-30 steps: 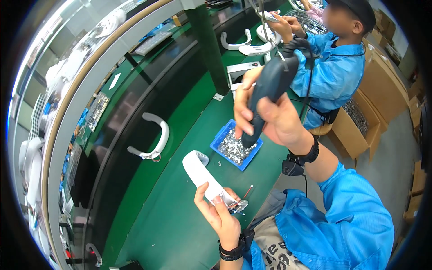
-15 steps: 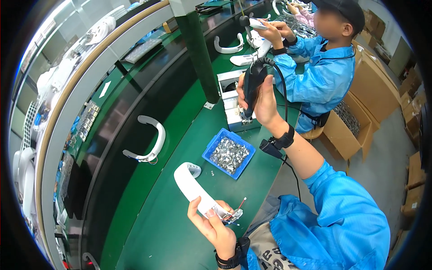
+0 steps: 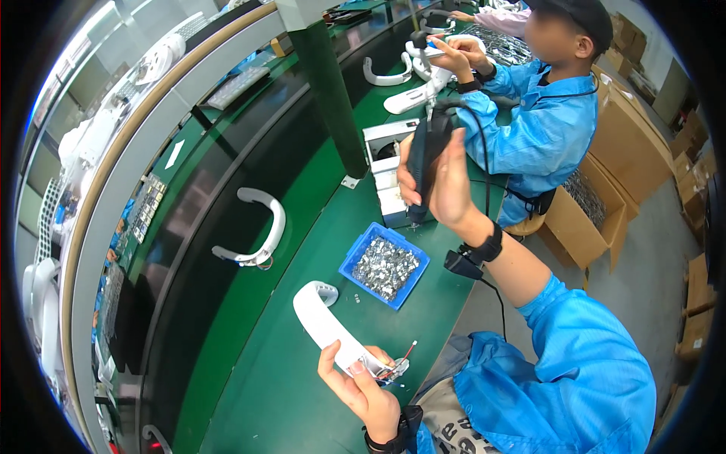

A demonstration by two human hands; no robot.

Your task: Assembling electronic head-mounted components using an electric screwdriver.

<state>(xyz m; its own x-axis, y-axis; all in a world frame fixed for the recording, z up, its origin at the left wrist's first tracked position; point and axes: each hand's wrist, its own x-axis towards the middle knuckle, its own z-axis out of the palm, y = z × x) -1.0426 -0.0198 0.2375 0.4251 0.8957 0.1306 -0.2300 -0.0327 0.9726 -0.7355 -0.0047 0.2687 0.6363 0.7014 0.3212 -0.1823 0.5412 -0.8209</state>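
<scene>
My right hand is wrapped round a black electric screwdriver, its tip pointing down beside a white and grey box-shaped device. A black cord loops from the screwdriver's top. Lower down, my left hand grips a white curved plastic band near its near end, fingers and thumb on both sides. Thin red and dark wires stick out from that end, by a small part I cannot make out. Between the hands stands a blue bin of small metal pieces.
Another white curved band lies on the green strip at left. A green post rises beyond the device. At the far right a co-worker in a blue jacket handles a white part. Open cardboard boxes stand behind them.
The screwdriver in my right hand has shifted slightly toward me, its tip now lower along the device's near side. My left hand keeps its hold on the white band. The co-worker's hands have moved slightly.
</scene>
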